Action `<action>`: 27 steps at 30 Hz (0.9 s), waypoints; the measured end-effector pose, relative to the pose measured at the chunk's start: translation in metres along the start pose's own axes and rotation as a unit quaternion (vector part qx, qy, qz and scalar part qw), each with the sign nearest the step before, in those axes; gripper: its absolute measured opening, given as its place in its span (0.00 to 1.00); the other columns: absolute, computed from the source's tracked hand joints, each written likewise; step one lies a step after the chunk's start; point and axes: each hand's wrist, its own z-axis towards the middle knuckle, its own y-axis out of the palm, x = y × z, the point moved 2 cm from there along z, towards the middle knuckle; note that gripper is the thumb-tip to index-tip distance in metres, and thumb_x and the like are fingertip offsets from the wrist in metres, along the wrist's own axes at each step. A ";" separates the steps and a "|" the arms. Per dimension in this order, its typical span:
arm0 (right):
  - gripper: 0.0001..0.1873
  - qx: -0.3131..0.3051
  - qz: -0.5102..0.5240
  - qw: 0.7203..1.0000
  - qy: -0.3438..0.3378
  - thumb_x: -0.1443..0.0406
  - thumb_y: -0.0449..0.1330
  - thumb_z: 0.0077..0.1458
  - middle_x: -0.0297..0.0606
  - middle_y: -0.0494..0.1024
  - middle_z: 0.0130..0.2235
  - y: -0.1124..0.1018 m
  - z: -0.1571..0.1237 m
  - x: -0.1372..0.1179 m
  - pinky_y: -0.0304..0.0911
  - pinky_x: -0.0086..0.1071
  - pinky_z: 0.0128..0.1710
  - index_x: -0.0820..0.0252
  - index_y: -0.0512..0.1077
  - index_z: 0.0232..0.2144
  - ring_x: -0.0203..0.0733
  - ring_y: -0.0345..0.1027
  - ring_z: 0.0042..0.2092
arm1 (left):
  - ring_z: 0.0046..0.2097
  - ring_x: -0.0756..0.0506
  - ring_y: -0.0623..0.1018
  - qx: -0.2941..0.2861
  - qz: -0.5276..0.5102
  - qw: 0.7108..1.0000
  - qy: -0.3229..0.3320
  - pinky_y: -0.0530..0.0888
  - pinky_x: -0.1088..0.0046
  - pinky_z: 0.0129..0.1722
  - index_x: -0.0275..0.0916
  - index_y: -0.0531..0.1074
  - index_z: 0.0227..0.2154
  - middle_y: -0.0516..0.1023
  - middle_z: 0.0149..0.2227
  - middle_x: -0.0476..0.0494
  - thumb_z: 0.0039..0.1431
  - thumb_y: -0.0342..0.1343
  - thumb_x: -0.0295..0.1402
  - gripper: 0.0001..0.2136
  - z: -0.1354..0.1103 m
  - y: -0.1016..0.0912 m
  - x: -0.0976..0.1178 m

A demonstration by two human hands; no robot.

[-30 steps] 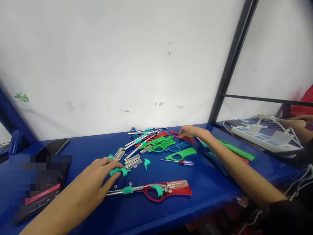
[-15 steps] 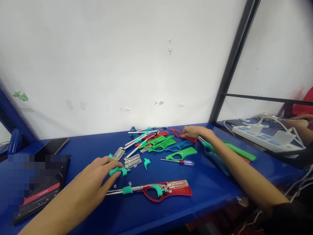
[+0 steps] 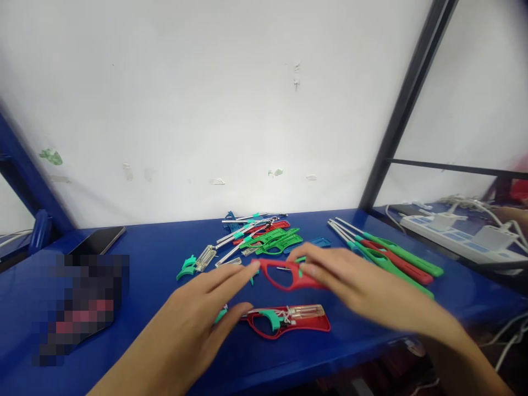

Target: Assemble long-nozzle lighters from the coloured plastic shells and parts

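Note:
My right hand [image 3: 330, 275] holds a red lighter shell half [image 3: 295, 280] with a finger loop, raised above the table. Its fingers close round the rear part. Beneath lies an opened gas lighter [image 3: 289, 322]: a red shell half with a teal trigger [image 3: 271, 319], white wires and a clear fuel tank [image 3: 307, 312]. My left hand [image 3: 202, 297] has its thumb and index finger apart. The index fingertip meets the front end of the raised shell. The thumb is at the lighter's metal tube, most of which it hides.
Behind lies a pile of green shell halves [image 3: 276, 241], metal tubes and clear tanks [image 3: 205, 257]. Teal trigger pieces [image 3: 187, 268] sit left of it. Several closed lighters [image 3: 396, 261] lie on the right, near a white power strip [image 3: 441, 231]. A phone [image 3: 97, 242] is at left.
My right hand has brought the red shell half from the back of the table to above the opened lighter. My left hand has let go of a teal trigger piece and moved right.

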 end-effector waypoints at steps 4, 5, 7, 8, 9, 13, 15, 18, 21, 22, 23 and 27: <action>0.20 0.018 0.077 0.996 0.038 0.49 0.48 0.76 0.34 0.81 0.54 0.027 -0.018 -0.008 0.69 0.38 0.51 0.37 0.71 0.61 0.50 0.75 0.54 | 0.49 0.47 0.84 -0.016 -0.003 0.999 0.028 0.80 0.73 0.51 0.54 0.72 0.62 0.82 0.53 0.48 0.79 0.45 0.33 0.17 0.002 0.005 0.005; 0.21 0.015 0.107 0.993 0.055 0.48 0.48 0.75 0.36 0.81 0.52 0.029 -0.018 -0.006 0.70 0.37 0.49 0.39 0.72 0.61 0.50 0.75 0.52 | 0.46 0.47 0.83 -0.004 0.002 1.000 0.027 0.80 0.73 0.48 0.53 0.71 0.63 0.81 0.52 0.47 0.78 0.46 0.32 0.17 0.003 0.005 0.005; 0.23 -0.020 0.178 0.981 0.076 0.44 0.53 0.72 0.37 0.79 0.45 0.030 -0.015 -0.001 0.70 0.35 0.43 0.44 0.74 0.58 0.47 0.74 0.45 | 0.41 0.48 0.82 0.018 0.008 0.999 0.028 0.80 0.75 0.41 0.52 0.71 0.62 0.80 0.49 0.45 0.77 0.47 0.31 0.17 0.005 0.003 0.006; 0.24 -0.051 0.219 0.971 0.080 0.43 0.55 0.70 0.36 0.77 0.41 0.030 -0.013 0.001 0.68 0.32 0.38 0.47 0.74 0.57 0.43 0.72 0.40 | 0.39 0.49 0.81 0.023 0.010 0.999 0.026 0.78 0.76 0.38 0.52 0.72 0.61 0.79 0.49 0.45 0.77 0.47 0.30 0.17 0.006 0.003 0.007; 0.26 -0.085 0.261 0.958 0.082 0.41 0.58 0.68 0.34 0.74 0.37 0.031 -0.011 0.003 0.65 0.29 0.33 0.49 0.75 0.55 0.39 0.68 0.35 | 0.38 0.50 0.80 0.027 0.010 0.999 0.027 0.77 0.77 0.36 0.51 0.73 0.60 0.78 0.49 0.45 0.77 0.46 0.28 0.17 0.008 0.002 0.007; 0.31 -0.189 0.376 0.903 0.082 0.39 0.61 0.63 0.30 0.67 0.33 0.034 -0.007 0.009 0.49 0.24 0.21 0.54 0.76 0.54 0.31 0.52 0.26 | 0.40 0.50 0.81 0.016 -0.023 0.999 0.024 0.77 0.77 0.39 0.49 0.76 0.55 0.80 0.49 0.45 0.75 0.44 0.24 0.19 0.006 0.005 0.005; 0.33 -0.203 0.382 0.898 0.084 0.38 0.62 0.62 0.32 0.69 0.35 0.034 -0.008 0.011 0.48 0.24 0.21 0.53 0.76 0.56 0.30 0.51 0.25 | 0.41 0.48 0.82 0.005 -0.045 0.999 0.019 0.77 0.75 0.42 0.50 0.75 0.56 0.82 0.45 0.47 0.75 0.45 0.24 0.19 0.003 0.008 0.001; 0.32 -0.195 0.355 0.910 0.091 0.39 0.65 0.59 0.33 0.69 0.35 0.035 -0.011 0.013 0.54 0.25 0.24 0.52 0.78 0.56 0.32 0.55 0.28 | 0.43 0.47 0.83 -0.004 -0.057 0.998 0.010 0.78 0.73 0.44 0.50 0.75 0.57 0.83 0.45 0.47 0.73 0.45 0.22 0.21 0.001 0.011 -0.003; 0.27 -0.140 0.300 0.939 0.089 0.42 0.66 0.61 0.35 0.73 0.37 0.037 -0.014 0.015 0.61 0.27 0.28 0.50 0.82 0.53 0.36 0.61 0.32 | 0.42 0.46 0.83 -0.017 -0.048 0.999 0.005 0.78 0.72 0.42 0.47 0.76 0.55 0.83 0.44 0.46 0.73 0.46 0.23 0.19 0.002 0.011 -0.003; 0.25 -0.116 0.280 0.949 0.091 0.43 0.64 0.62 0.36 0.75 0.40 0.038 -0.015 0.015 0.63 0.28 0.28 0.48 0.82 0.53 0.37 0.64 0.32 | 0.41 0.46 0.83 -0.018 -0.040 0.999 0.005 0.78 0.71 0.41 0.46 0.77 0.55 0.83 0.43 0.46 0.73 0.46 0.24 0.18 0.003 0.010 -0.002; 0.24 -0.090 0.257 0.958 0.092 0.43 0.63 0.64 0.37 0.78 0.43 0.039 -0.015 0.016 0.65 0.29 0.30 0.47 0.82 0.53 0.37 0.67 0.33 | 0.41 0.45 0.82 -0.021 -0.035 0.999 0.001 0.78 0.70 0.41 0.46 0.77 0.54 0.83 0.43 0.46 0.73 0.46 0.25 0.18 0.004 0.009 0.000; 0.18 0.028 0.143 0.988 0.051 0.47 0.62 0.67 0.37 0.83 0.50 0.041 -0.020 0.018 0.71 0.36 0.51 0.44 0.83 0.50 0.47 0.76 0.48 | 0.42 0.46 0.82 -0.105 -0.065 0.990 -0.063 0.77 0.69 0.43 0.47 0.80 0.47 0.82 0.44 0.47 0.76 0.45 0.30 0.16 0.006 0.008 0.007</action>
